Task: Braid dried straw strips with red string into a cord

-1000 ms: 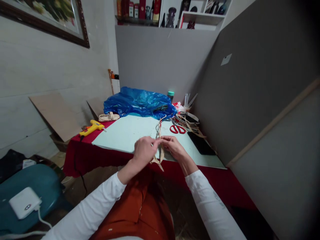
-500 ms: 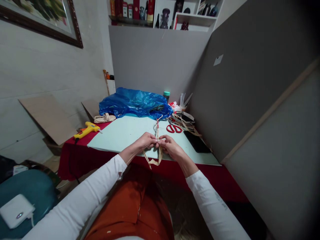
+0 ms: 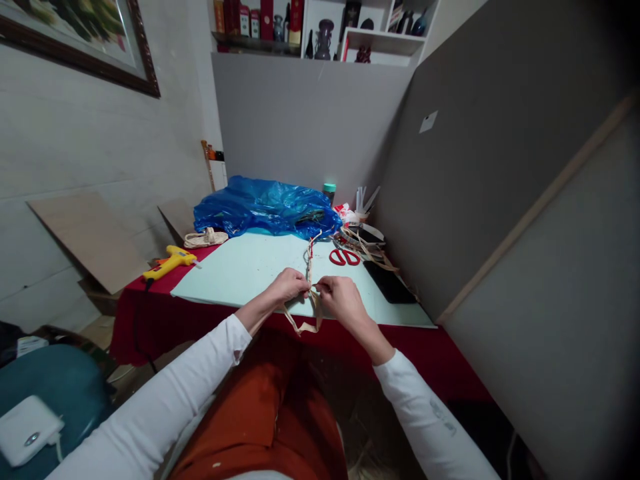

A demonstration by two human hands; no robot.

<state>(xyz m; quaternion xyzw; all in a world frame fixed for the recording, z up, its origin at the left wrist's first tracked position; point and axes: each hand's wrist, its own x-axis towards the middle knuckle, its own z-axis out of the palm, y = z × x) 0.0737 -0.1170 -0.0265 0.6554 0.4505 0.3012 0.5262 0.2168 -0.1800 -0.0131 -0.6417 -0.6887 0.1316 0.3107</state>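
Note:
A thin plaited cord of pale straw-like strips [image 3: 309, 265] lies over the near part of the pale board [image 3: 250, 260], with a bit of red at its far end. My left hand [image 3: 291, 285] pinches the cord's near end between thumb and fingers. Just to its right, my right hand [image 3: 341, 297] is closed with its fingertips pinched on one of the strips. Below both hands, a loose tan strip [image 3: 313, 327] loops down past the board's front edge. Red-handled scissors [image 3: 345, 257] rest beyond my right hand.
A blue plastic bag [image 3: 265, 207] covers the back of the table. The yellow glue gun [image 3: 173, 262] lies on red cloth at left, near a coiled pale braid [image 3: 206, 238]. At right are a flat black object [image 3: 390, 283] and a grey partition [image 3: 480, 167].
My right hand has drawn slightly apart from the left and turned, its back now more upward. My left hand keeps its pinch. The whole view has shifted slightly.

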